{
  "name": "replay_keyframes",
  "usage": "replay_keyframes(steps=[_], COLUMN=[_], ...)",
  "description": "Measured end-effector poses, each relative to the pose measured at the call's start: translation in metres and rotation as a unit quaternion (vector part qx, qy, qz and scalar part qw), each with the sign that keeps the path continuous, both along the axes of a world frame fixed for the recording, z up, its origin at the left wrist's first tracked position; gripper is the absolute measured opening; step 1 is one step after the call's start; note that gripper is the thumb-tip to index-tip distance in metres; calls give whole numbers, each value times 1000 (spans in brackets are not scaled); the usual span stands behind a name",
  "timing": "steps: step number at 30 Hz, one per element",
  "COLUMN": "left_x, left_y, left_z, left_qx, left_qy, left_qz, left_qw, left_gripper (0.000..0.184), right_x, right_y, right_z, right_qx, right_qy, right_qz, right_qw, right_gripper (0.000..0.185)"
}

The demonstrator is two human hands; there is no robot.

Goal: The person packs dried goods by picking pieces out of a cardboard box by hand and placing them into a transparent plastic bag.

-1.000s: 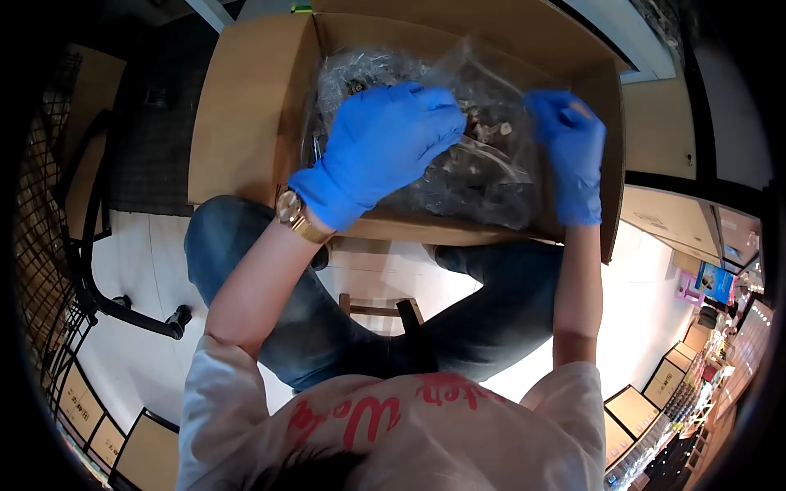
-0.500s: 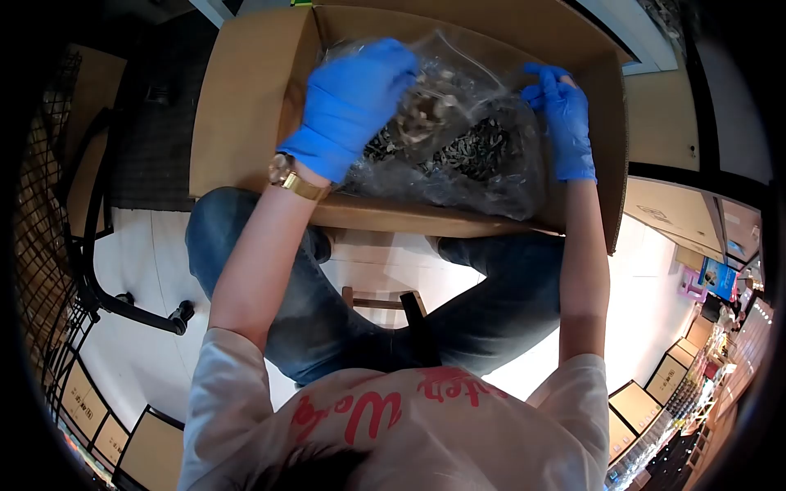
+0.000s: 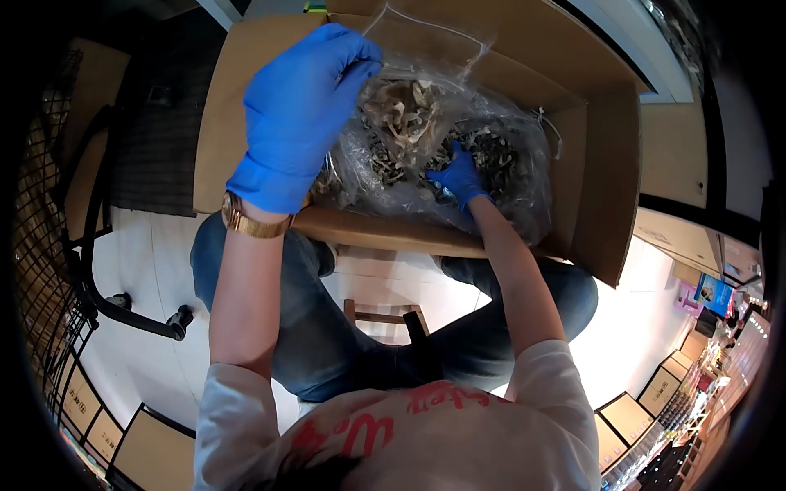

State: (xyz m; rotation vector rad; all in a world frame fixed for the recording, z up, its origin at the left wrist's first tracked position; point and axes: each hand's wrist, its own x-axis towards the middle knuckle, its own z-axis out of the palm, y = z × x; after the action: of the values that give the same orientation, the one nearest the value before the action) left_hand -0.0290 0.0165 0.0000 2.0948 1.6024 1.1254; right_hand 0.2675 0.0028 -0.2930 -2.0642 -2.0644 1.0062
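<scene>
My left hand (image 3: 299, 119), in a blue glove, is closed in a pinch on the edge of a clear zip bag (image 3: 434, 37) and holds it up. Pale brown dried pieces, perhaps mushrooms (image 3: 405, 110), show in that bag. My right hand (image 3: 460, 176), gloved too, reaches down with fingers spread among dark, curled dried pieces (image 3: 495, 155). Its fingertips are partly hidden among them. The dark pieces lie in a large clear plastic bag (image 3: 532, 192), which lines a cardboard box (image 3: 602, 180) in front of my knees.
The box flap (image 3: 225, 106) folds out at the left. A tie string (image 3: 553, 131) lies by the bag's right edge. A black-framed cart with casters (image 3: 123, 307) stands at left. A wooden stool part (image 3: 381, 315) shows between my legs. Several cartons (image 3: 630, 417) stand lower right.
My right hand has moved from the box's right side down and left into the dark dried pieces. My left hand has shifted left, and the zip bag stands more upright.
</scene>
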Motion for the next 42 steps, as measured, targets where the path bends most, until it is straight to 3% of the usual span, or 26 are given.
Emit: replay_keyframes(steps=[4, 6, 9, 11, 14, 17, 18, 20, 23, 26, 30, 32, 35, 37, 42], left_x=[-4, -4, 1, 2, 4, 2, 2, 1, 2, 2, 5, 9, 11, 13, 26], left_y=[1, 1, 1, 0, -2, -1, -1, -2, -3, -4, -4, -4, -6, -7, -10], left_z=[-5, -5, -7, -11, -9, -14, -15, -15, -13, -15, -15, -17, -15, -17, -25], left_qx=[-3, -2, -9, 6, -21, 20, 22, 13, -15, -14, -30, -47, -43, -27, 0], left_qy=[-4, 11, 14, 27, 37, 60, 58, 70, 61, 65, 75, 102, 118, 120, 137], left_qz=[-18, -22, -31, -48, -42, -47, -46, -49, -58, -61, -81, -79, -85, -89, -112], left_qw=[1000, 1000, 999, 998, 998, 997, 997, 996, 996, 996, 993, 991, 988, 988, 984], left_gripper=[15, 15, 15, 14, 13, 7, 7, 7, 7, 7, 9, 8, 7, 7, 7], right_x=[-13, -25, -38, -25, -17, 3, 2, -6, -7, 2, 2, 19, 19, 23, 23], right_y=[18, 15, 22, 34, 32, 36, 36, 32, 20, 15, 20, 25, 20, 15, 9], right_z=[13, 8, 21, 6, -6, -64, -54, -16, 17, 63, 145, 160, 219, 244, 286], right_qx=[6, 70, -29, -27, -27, 5, 7, -38, -5, -1, 2, -22, 48, 114, 164], right_qy=[-35, -62, -99, 42, 59, 66, 64, 202, 306, 356, 244, 310, 230, 345, 366], right_qz=[-46, -15, -99, -131, -157, -158, -157, -202, -221, -166, -201, -175, -211, -226, -222], right_qw=[998, 996, 990, 990, 985, 985, 985, 958, 926, 920, 949, 934, 949, 904, 889], right_gripper=[107, 103, 95, 87, 78, 72, 72, 65, 60, 58, 59, 57, 53, 50, 52])
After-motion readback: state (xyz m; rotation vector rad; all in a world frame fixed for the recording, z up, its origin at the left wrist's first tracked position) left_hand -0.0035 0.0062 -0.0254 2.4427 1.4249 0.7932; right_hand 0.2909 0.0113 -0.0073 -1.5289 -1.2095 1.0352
